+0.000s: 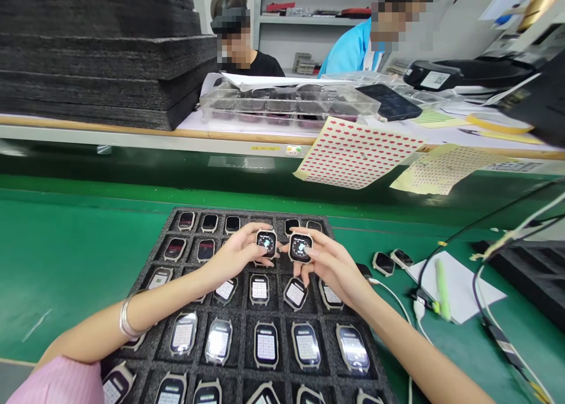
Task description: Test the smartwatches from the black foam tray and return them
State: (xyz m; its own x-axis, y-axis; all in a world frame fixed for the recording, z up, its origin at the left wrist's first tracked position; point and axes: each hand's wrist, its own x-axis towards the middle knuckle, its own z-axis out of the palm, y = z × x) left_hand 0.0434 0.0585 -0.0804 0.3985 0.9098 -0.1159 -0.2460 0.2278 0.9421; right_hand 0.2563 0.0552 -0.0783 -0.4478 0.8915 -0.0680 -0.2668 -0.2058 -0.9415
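My left hand (247,248) is closed round a smartwatch without a strap (266,243), its thumb on the lit screen. In my right hand (324,257) is a second strapless smartwatch (301,248), also lit, with the thumb at the screen's right edge. Both watches face me side by side, a small gap apart. Beneath them lies a black foam tray (241,333) with square compartments. Several more watch bodies sit in it, such as one with a white grid on its screen (266,344); those in the far rows look dark.
Two loose watches (383,263) lie right of the tray, near white paper with a green pen (442,289). Cables (494,327) run down the right side. A raised shelf (176,140) holds stacked black foam (88,69) and a clear plastic tray (286,107). Two people sit beyond.
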